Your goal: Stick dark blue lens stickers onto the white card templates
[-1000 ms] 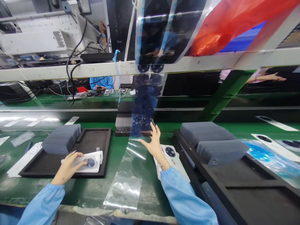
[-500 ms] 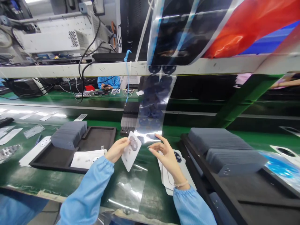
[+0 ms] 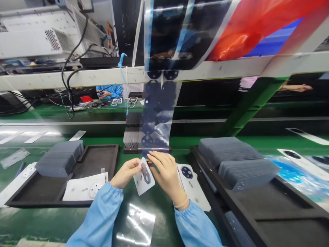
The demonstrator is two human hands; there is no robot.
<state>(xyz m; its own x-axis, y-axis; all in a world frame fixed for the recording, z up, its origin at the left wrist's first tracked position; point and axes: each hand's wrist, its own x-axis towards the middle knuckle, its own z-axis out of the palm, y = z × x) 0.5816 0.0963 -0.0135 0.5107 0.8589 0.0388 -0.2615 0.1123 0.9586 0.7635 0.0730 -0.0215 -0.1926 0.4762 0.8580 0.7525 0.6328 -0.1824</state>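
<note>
Your left hand [image 3: 125,173] pinches the white panel [image 3: 144,175] tilted up above the counter's [image 3: 164,202] near-middle, ring under the hanging film strip [image 3: 156,113]; right hand's [image 3: 164,169] curled fingers press the strip's end on (grip itself hidden)

Both arms in blue sleeves reaching forward, left hand [image 3: 125,173] curled with fingers pinched, right hand [image 3: 164,169] bent at the wrist, fingers stretched toward the left hand, fingertips close together in the middle
</note>
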